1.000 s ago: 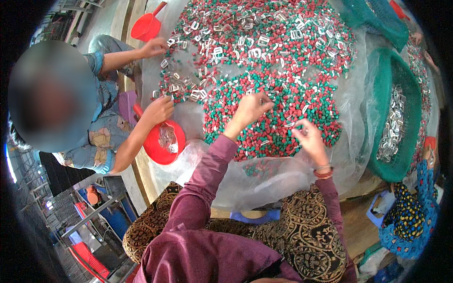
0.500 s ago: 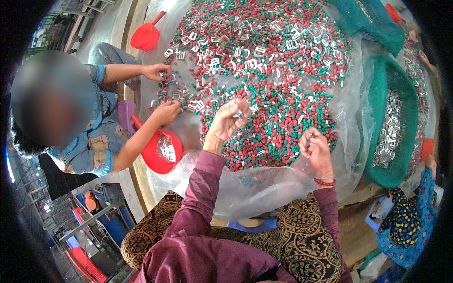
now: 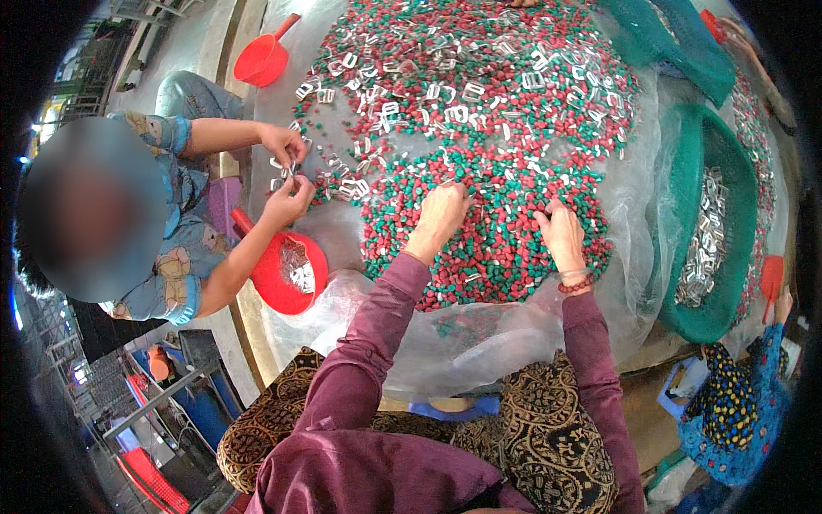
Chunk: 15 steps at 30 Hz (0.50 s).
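A wide spread of small red, green and white chips [image 3: 505, 257] covers the plastic sheet [image 3: 394, 343] before me. My left hand [image 3: 441, 220] reaches into its middle, fingers bent down onto the chips; whatever is between them is hidden. To its right, my right hand [image 3: 562, 236] touches the chips with thumb and fingers apart, and I see nothing held. Pale metal buckles [image 3: 456, 113] lie scattered among the chips, mostly beyond my hands.
At left a co-worker's hands [image 3: 289, 188] hold a buckle above the sheet. Near them are a red dipper [image 3: 318, 283] with metal pieces inside and another red dipper [image 3: 261, 62]. A green basket [image 3: 747, 180] of buckles stands at right. Another person's blue sleeve [image 3: 773, 360] shows farther right.
Both my hands have lowered onto the chips, the left moving right and the right slightly back. The metal piece in my left fingers is out of sight. The co-worker's hands have come together.
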{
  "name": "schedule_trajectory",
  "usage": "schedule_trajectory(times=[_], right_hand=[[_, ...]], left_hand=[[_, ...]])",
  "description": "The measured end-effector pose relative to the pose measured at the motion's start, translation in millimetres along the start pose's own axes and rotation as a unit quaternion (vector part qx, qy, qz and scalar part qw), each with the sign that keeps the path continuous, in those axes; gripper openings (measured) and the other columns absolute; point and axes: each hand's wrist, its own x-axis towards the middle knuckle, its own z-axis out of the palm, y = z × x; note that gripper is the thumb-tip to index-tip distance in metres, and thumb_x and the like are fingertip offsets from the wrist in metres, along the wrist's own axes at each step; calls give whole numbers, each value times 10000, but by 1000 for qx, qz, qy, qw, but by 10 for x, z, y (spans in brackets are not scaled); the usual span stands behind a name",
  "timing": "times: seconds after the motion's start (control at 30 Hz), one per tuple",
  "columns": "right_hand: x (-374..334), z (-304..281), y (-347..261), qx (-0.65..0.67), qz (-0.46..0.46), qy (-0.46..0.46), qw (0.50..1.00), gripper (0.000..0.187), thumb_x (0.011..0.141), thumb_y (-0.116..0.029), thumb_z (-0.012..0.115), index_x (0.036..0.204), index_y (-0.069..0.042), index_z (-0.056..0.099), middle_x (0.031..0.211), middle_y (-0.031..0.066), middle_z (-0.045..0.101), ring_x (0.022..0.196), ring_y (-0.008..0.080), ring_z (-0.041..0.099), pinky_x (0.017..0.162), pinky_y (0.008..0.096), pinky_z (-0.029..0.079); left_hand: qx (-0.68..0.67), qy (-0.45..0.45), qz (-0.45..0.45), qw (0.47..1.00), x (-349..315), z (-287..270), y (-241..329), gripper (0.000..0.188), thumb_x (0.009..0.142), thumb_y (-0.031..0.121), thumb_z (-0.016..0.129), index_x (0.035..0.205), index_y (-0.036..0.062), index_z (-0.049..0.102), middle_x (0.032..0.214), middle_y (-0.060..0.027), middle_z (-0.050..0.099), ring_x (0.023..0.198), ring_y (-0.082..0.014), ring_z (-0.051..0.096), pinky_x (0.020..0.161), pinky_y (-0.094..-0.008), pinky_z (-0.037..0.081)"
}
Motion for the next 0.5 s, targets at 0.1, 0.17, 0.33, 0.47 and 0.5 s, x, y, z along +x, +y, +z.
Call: schedule_trajectory(times=[0.1, 0.17, 0.33, 0.47, 0.5], right_hand=[[-27, 44, 147, 89, -15, -31, 995, 256, 798, -241, 690, 782, -1, 600, 644, 146, 613, 615, 310, 611, 559, 389, 457], [-102, 24, 214, 179, -26, -17, 983, 238, 802, -197, 686, 741, 10, 586, 590, 96, 566, 525, 203, 544, 519, 348, 421], [-357, -288, 120, 760, 112, -232, 597, 109, 878, -168, 546, 867, -77, 487, 593, -20, 389, 487, 106, 403, 387, 177, 272], [-427, -411, -53, 816, 47, -285, 502, 114, 930, -184, 475, 896, -76, 485, 649, 9, 445, 511, 92, 425, 379, 209, 305], [-416, -430, -126, 807, 67, -295, 507, 132, 936, -203, 479, 902, -76, 491, 639, 5, 438, 506, 90, 421, 379, 208, 303]], left_hand=[[-197, -37, -89, 976, 12, -400, 143, 239, 830, 242, 653, 875, 7, 646, 734, -140, 631, 694, -281, 639, 634, -402, 494], [-406, 0, -91, 909, -62, -591, 59, 212, 874, 240, 603, 855, 29, 596, 629, 7, 516, 543, -104, 485, 462, -268, 388], [-819, -69, -8, 570, -210, -927, -70, 143, 841, 183, 475, 812, 44, 472, 716, -41, 410, 585, -112, 413, 354, -201, 276], [-754, -91, -12, 650, -134, -919, 8, 215, 839, 152, 477, 973, 0, 546, 762, -55, 461, 550, -90, 406, 353, -202, 285], [-731, -96, -44, 675, -113, -876, 10, 237, 848, 150, 519, 1026, 0, 566, 713, -26, 469, 530, -72, 396, 370, -200, 278]])
